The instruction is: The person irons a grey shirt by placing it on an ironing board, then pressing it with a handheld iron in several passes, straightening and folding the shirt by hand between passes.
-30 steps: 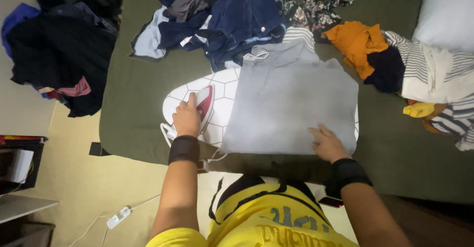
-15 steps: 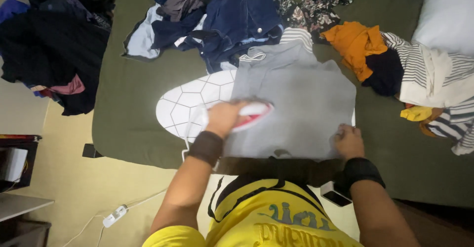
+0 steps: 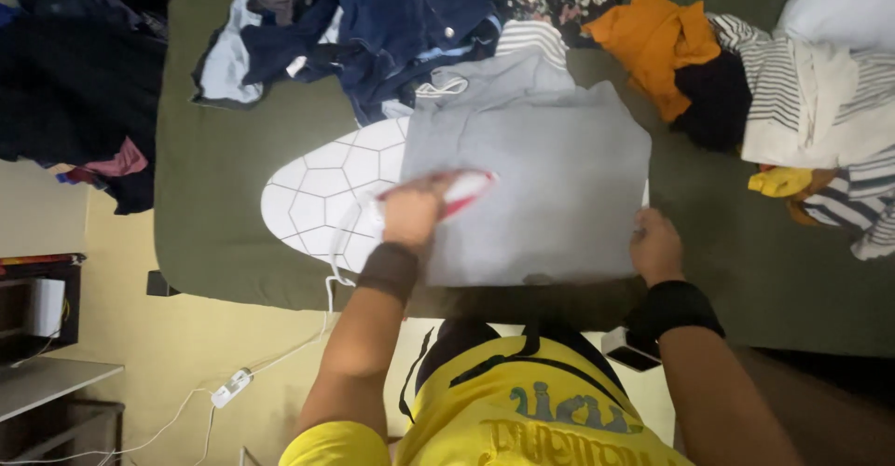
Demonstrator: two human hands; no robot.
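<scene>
Left hand grips the iron (red and white) on the grey garment, which lies flat over the ironing board. Right hand, at the garment's 4 o'clock corner, presses it down, fingers curled.

Bed with olive-green cover. Lying directly on it: a white hexagon-patterned ironing pad near the front edge; a pile of dark blue clothes at the far side; orange, black and striped garments heaped to the right; white pillow at far right corner.
</scene>
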